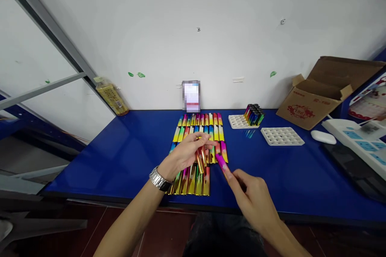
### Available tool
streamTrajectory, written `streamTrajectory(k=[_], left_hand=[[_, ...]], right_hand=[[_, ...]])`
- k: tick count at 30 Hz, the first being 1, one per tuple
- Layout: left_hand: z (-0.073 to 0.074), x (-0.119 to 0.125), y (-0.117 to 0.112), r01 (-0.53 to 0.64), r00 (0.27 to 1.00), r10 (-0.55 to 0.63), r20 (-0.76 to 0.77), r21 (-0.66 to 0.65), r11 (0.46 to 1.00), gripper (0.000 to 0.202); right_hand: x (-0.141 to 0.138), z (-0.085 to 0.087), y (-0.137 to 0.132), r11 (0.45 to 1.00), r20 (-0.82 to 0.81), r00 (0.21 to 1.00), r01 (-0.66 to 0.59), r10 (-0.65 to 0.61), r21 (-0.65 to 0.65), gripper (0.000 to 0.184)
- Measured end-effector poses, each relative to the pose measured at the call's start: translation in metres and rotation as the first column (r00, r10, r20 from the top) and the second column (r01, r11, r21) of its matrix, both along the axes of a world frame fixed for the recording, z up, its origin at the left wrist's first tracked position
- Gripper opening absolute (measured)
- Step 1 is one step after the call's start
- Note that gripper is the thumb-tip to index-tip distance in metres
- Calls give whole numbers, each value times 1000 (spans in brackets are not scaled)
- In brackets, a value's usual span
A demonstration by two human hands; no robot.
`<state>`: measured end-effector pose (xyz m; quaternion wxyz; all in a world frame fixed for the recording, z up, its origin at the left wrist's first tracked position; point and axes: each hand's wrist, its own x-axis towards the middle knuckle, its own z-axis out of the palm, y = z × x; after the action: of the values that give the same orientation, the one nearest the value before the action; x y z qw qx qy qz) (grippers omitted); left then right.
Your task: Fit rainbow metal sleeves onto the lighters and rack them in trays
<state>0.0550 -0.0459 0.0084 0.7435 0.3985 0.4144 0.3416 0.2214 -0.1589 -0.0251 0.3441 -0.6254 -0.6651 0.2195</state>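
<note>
Rows of shiny rainbow-coloured tubes (199, 130) lie side by side on the blue table (129, 156). My left hand (188, 152), with a metal watch on the wrist, is closed around several of these tubes (201, 160) just above the rows. My right hand (250, 196) pinches one pink tube (222, 163) between thumb and fingers, its tip pointing toward the bundle in my left hand.
Two white hole trays stand at the right: the far tray (238, 121) carries upright tubes (254, 114), the near tray (282, 136) has none. A cardboard box (325, 90), a white mouse (323, 137), a keypad device (358, 140) and a bottle (111, 96) sit around.
</note>
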Motion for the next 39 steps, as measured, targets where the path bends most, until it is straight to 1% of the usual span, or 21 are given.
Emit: streamTrajectory(k=[2, 5, 7, 10, 14, 19, 23, 26, 28, 31, 33, 35, 37, 39], left_hand=[[0, -6, 6, -69, 998, 69, -5, 28, 997, 6], [-1, -8, 9, -133, 991, 133, 1, 30, 991, 9], [-1, -6, 9, -160, 987, 160, 15, 2, 987, 10], [1, -3, 6, -180, 983, 181, 36, -29, 983, 9], [5, -1, 4, -191, 980, 194, 54, -43, 981, 9], [7, 1, 3, -201, 977, 204, 58, -48, 978, 6], [2, -1, 5, -190, 978, 193, 74, -39, 981, 8], [-4, -2, 7, -165, 982, 167, 83, -33, 986, 11], [-7, -3, 8, -150, 984, 152, 87, -29, 988, 13], [-8, -4, 7, -143, 985, 144, 94, -21, 989, 12], [-7, -4, 6, -142, 985, 143, 94, -16, 990, 12], [-5, -3, 5, -132, 987, 133, 93, -16, 991, 13], [-3, -1, 3, -116, 989, 117, 93, -17, 993, 15], [-1, 2, 0, -94, 991, 95, 98, -14, 995, 15]], right_hand=[[-1, -7, -10, 1000, 172, 985, -12, 16, -21, 49], [-8, -14, -19, 999, 408, 913, -7, 27, -50, 46], [-13, -15, -20, 998, 500, 866, 10, 24, -66, 43], [-20, -12, -16, 992, 564, 824, 7, 64, -122, 40], [-23, -9, -8, 983, 591, 796, -27, 130, -179, 39], [-23, -10, -7, 984, 627, 759, -103, 174, -148, 36], [-22, -8, -6, 978, 642, 738, -157, 209, -138, 34], [-23, -3, -4, 971, 655, 717, -183, 239, -153, 27], [-25, 1, -2, 967, 662, 705, -187, 256, -175, 24], [-27, 3, 1, 962, 661, 699, -173, 272, -212, 27], [-26, 1, 2, 962, 655, 706, -168, 271, -216, 29], [-22, -1, 3, 965, 633, 730, -172, 258, -196, 32], [-17, -1, 5, 974, 583, 780, -169, 227, -153, 36], [-12, 2, 7, 984, 493, 852, -141, 177, -110, 40]])
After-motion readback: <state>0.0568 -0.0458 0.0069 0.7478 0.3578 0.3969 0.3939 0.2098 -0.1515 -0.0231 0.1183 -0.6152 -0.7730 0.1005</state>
